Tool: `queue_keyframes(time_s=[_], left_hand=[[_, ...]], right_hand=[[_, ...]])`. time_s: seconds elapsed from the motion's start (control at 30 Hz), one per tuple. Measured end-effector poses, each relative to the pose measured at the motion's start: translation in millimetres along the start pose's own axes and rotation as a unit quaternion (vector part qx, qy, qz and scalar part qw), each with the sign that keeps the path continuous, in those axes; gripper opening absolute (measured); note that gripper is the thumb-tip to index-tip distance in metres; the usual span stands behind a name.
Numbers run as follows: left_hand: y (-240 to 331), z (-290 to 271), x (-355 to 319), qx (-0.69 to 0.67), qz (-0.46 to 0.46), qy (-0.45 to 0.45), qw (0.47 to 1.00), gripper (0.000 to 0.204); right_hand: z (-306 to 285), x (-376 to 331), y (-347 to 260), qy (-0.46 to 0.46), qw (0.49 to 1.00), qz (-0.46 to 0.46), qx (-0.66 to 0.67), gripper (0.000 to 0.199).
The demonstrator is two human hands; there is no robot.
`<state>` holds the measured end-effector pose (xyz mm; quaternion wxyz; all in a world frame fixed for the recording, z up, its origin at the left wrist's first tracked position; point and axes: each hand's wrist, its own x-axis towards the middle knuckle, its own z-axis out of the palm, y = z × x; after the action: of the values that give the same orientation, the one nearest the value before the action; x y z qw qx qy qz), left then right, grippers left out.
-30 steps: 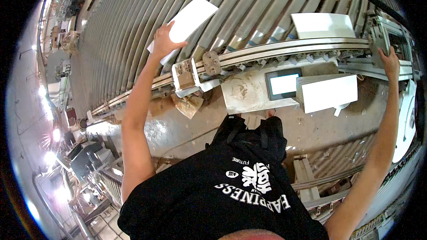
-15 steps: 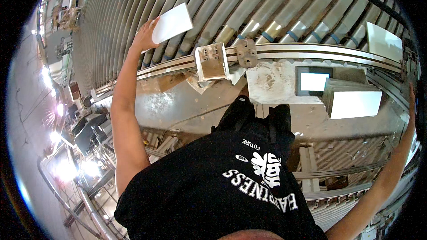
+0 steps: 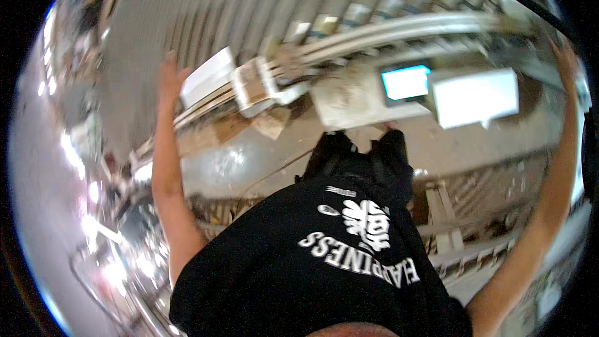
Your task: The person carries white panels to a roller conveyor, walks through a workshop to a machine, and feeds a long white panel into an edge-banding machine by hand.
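Head view shows the white panel (image 3: 209, 78) drawn in from the middle of the metal roller bed (image 3: 240, 15) to its near margin, where its lower edge meets or overlaps the long aluminium rail (image 3: 399, 29), just beside the white-edged bracket (image 3: 254, 82). Half a second ago it lay farther out over the rollers, well apart from that bracket, with the left hand (image 3: 169, 78) at its left end. Now that hand is beside the panel's left edge, fingers stretched outward and thumb close to the upper corner; blur hides whether it grips the panel, merely touches it or is just clear. For the handling in progress, the shift seems to mean that the panel is closer to the body and lined up more nearly along the rail. Over at the far right, the right hand (image 3: 565, 62) remains near the dark machine frame, too smeared for me to tell whether it is closed on anything. Below the rail, the lit touchscreen (image 3: 405, 82) and the white-topped stack (image 3: 475, 98) still sit side by side.
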<state>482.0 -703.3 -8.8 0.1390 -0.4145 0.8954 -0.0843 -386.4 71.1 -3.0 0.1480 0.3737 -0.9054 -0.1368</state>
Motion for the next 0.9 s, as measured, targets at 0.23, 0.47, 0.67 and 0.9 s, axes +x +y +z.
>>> queue_keyframes(time_s=[0.23,0.47,0.67,0.9], left_hand=[[297.9,-126.3,-61.3,-0.25,0.226,0.395,0.854,0.039],[663.8,-109.6,-162.3,-0.437,0.339,0.189,0.811,0.057],[784.6,-81.7,-200.7,-0.324,0.31,0.073,0.891,0.12],[803.0,-70.5,-194.1,-0.26,0.293,0.044,0.919,0.121]], right_hand=[[-61.4,28.7,-72.8,0.027,0.992,-0.112,-0.057,0.041],[-91.5,26.6,-76.9,-0.08,0.989,0.071,0.099,0.05],[-124.3,5.6,-72.5,-0.093,0.968,0.078,0.218,0.059],[-111.9,4.4,-70.7,-0.051,0.978,0.083,0.185,0.065]])
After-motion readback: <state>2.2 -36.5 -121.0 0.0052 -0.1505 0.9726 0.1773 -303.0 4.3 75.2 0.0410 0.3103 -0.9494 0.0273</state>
